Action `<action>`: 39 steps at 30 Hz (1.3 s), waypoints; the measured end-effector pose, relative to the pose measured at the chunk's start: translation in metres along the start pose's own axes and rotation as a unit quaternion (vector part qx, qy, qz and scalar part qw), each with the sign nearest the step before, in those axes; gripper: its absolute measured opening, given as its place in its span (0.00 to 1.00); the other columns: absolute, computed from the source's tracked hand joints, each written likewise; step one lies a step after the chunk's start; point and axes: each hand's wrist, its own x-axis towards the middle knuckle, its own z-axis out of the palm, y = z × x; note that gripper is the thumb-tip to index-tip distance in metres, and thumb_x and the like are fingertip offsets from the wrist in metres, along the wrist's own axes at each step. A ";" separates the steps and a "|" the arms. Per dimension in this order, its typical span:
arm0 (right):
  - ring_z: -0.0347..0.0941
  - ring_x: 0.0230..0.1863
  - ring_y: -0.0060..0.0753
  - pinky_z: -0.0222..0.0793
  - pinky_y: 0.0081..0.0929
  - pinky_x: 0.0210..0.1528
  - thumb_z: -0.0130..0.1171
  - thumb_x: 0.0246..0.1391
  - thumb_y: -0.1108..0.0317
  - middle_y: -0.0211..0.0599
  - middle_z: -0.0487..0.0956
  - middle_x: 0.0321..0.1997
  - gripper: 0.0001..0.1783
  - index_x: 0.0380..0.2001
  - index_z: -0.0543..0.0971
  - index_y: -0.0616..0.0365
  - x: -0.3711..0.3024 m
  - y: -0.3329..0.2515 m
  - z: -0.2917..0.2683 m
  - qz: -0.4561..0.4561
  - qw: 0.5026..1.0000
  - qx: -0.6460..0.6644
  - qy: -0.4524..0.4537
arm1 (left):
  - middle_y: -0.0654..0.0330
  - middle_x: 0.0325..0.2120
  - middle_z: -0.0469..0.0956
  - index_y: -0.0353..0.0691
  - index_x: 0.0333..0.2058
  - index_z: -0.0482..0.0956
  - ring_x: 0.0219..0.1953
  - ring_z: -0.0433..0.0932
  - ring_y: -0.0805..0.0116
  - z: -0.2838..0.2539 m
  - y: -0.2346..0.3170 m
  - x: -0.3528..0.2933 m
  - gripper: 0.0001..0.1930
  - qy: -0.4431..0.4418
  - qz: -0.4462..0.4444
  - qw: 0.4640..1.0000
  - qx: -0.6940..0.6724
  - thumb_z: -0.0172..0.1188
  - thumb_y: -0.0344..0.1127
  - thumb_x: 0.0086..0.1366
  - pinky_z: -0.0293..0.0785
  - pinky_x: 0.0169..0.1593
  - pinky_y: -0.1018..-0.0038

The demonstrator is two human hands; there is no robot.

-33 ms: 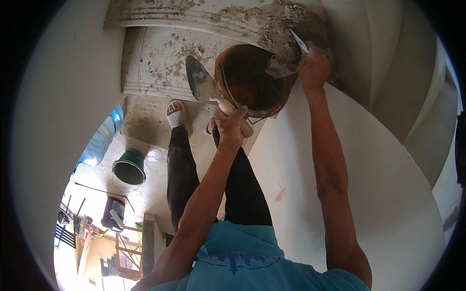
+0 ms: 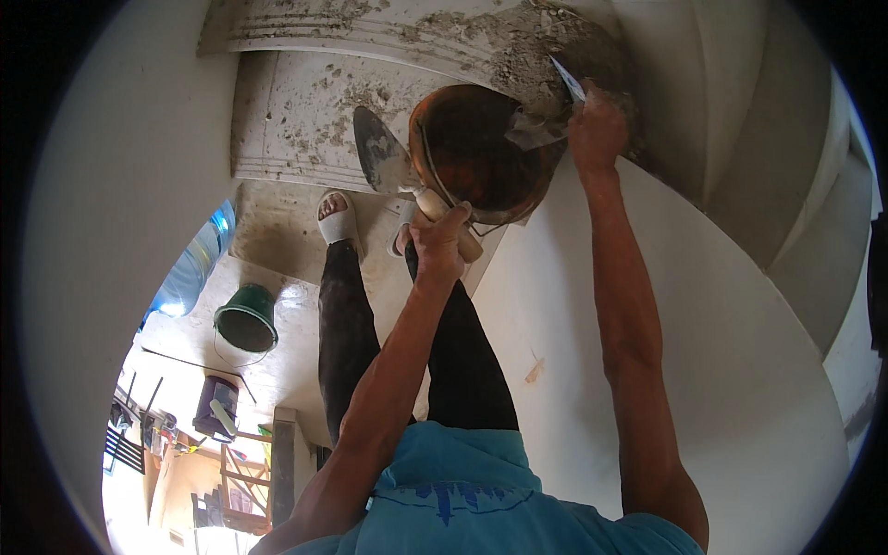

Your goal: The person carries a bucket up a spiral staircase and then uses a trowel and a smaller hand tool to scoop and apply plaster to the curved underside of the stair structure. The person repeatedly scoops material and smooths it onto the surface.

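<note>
My left hand (image 2: 438,242) is closed round the wooden handle of a trowel (image 2: 383,157). Its broad grey blade, smeared with mortar, tilts up beside an orange-brown bucket (image 2: 424,129). The bucket stands on a step, dark and stained inside, its wire handle hanging near my left fingers. Over by the bucket's far right side, my right hand (image 2: 599,132) grips a thin white-and-blue pointed piece (image 2: 567,78). A crumpled translucent plastic sheet (image 2: 532,132) reaches from beside that hand over the bucket's mouth; whether both are one thing I cannot tell.
Rubble and dried mortar (image 2: 529,57) litter the upper step (image 2: 370,37). Curved white wall (image 2: 573,333) runs along the right. Below left are a green bucket (image 2: 246,319), a dark purple bucket (image 2: 215,407), a blue clear bottle (image 2: 190,268) and a wooden ladder (image 2: 245,486).
</note>
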 end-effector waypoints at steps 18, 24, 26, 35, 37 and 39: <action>0.79 0.38 0.51 0.75 0.46 0.41 0.56 0.53 0.70 0.46 0.81 0.37 0.15 0.45 0.78 0.57 0.026 -0.018 -0.035 -0.074 0.993 -0.079 -0.051 | 0.60 0.38 0.79 0.37 0.45 0.74 0.38 0.79 0.68 -0.008 0.014 0.002 0.17 -0.031 0.008 0.999 -0.012 0.64 0.24 0.56 0.76 0.43 0.69; 0.78 0.40 0.55 0.73 0.48 0.42 0.57 0.56 0.66 0.47 0.82 0.38 0.18 0.51 0.78 0.51 0.118 0.005 -0.014 -0.082 0.992 -0.099 -0.004 | 0.63 0.31 0.78 0.36 0.39 0.77 0.29 0.76 0.73 -0.006 0.032 -0.002 0.13 0.011 0.029 0.998 0.048 0.64 0.24 0.54 0.74 0.35 0.74; 0.78 0.40 0.54 0.73 0.47 0.42 0.58 0.54 0.67 0.46 0.82 0.39 0.19 0.51 0.78 0.49 0.138 0.034 0.003 -0.128 0.988 -0.090 0.012 | 0.64 0.30 0.78 0.36 0.38 0.77 0.29 0.76 0.74 -0.004 0.035 0.000 0.12 0.006 0.036 0.999 0.035 0.64 0.24 0.54 0.74 0.34 0.74; 0.79 0.40 0.47 0.73 0.45 0.43 0.59 0.54 0.69 0.49 0.82 0.37 0.09 0.37 0.82 0.57 0.158 -0.016 0.046 -0.118 0.980 -0.135 -0.082 | 0.64 0.29 0.77 0.36 0.37 0.76 0.27 0.75 0.75 -0.006 0.048 0.002 0.11 -0.002 0.028 0.999 0.018 0.64 0.26 0.54 0.73 0.31 0.74; 0.79 0.40 0.48 0.74 0.44 0.43 0.57 0.53 0.70 0.46 0.82 0.37 0.11 0.40 0.81 0.56 0.152 -0.022 0.037 -0.142 0.973 -0.150 -0.104 | 0.64 0.28 0.76 0.36 0.37 0.76 0.27 0.75 0.74 -0.004 0.047 0.002 0.11 -0.004 0.027 0.999 0.018 0.64 0.26 0.54 0.73 0.31 0.73; 0.78 0.41 0.51 0.75 0.43 0.44 0.58 0.50 0.70 0.42 0.82 0.40 0.22 0.51 0.79 0.47 0.140 -0.017 0.039 -0.190 0.969 -0.101 -0.121 | 0.64 0.28 0.76 0.36 0.37 0.76 0.27 0.75 0.74 -0.005 0.045 0.004 0.11 -0.006 0.031 0.999 0.025 0.64 0.26 0.54 0.73 0.30 0.73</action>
